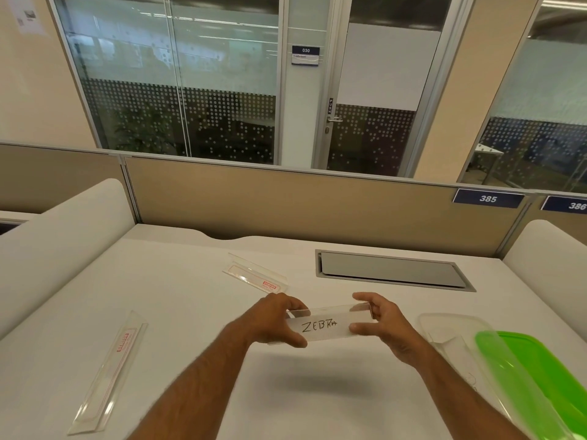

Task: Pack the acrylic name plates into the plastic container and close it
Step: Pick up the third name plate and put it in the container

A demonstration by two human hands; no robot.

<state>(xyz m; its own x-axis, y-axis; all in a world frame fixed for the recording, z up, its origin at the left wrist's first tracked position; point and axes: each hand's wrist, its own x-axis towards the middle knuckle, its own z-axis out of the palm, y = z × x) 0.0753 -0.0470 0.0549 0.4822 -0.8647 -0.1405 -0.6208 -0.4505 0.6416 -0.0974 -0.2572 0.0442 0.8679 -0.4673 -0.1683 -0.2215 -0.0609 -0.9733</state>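
pinching the name plate by both ends, fingers curled, beside the plastic container under its green lid.

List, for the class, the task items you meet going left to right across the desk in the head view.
Name plate lying near the left edge → name plate farther back → left hand → ZEBRA name plate held in both hands → right hand → clear plastic container → green lid.
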